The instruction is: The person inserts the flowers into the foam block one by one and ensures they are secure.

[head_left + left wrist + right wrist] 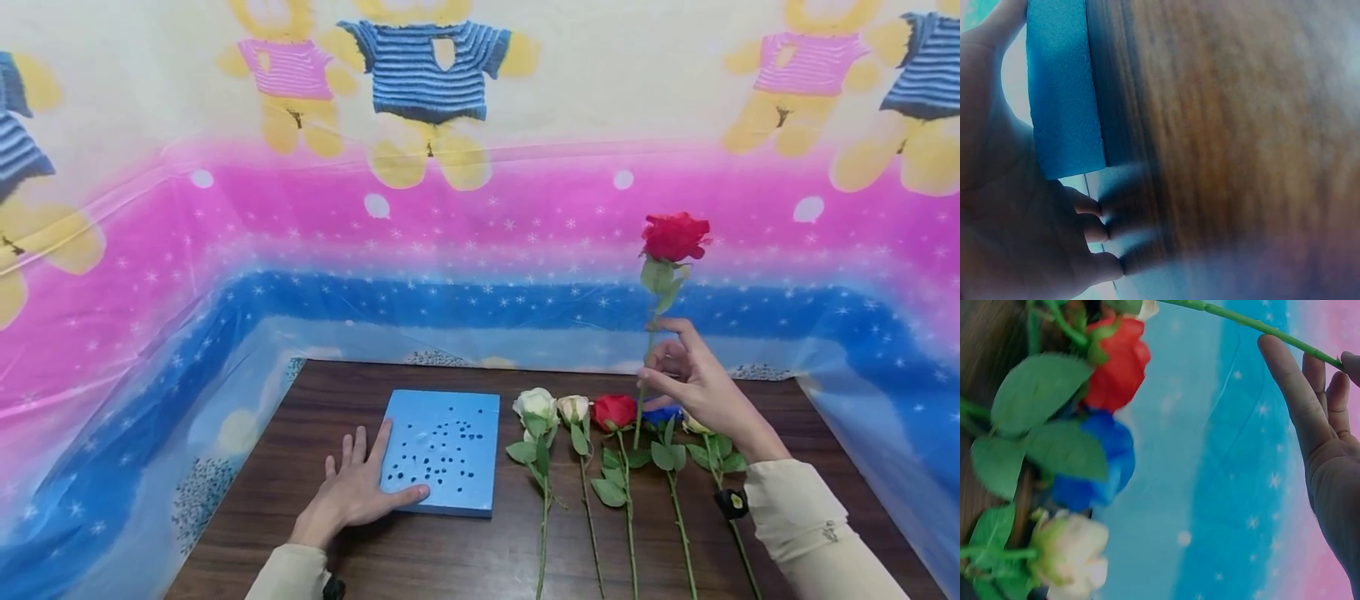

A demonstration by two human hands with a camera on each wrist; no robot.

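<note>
My right hand (697,383) pinches the green stem of a red rose (677,237), which stands nearly upright with its bloom above the hand. In the right wrist view the stem (1260,326) runs between thumb and fingers. My left hand (352,492) lies spread at the left side of a blue foam block (483,450), its thumb over the front left corner and its index finger along the left edge. Many small holes dot the block's top. In the left wrist view the block's side (1063,87) shows beside the palm, and the other fingertips are down on the table.
Right of the block, several roses lie in a row, stems toward me: a white rose (537,406), a pale pink rose (573,409), another red rose (615,412), a blue rose (1110,459) and a cream rose (1072,553). A patterned cloth (465,308) hangs behind the brown table (442,558).
</note>
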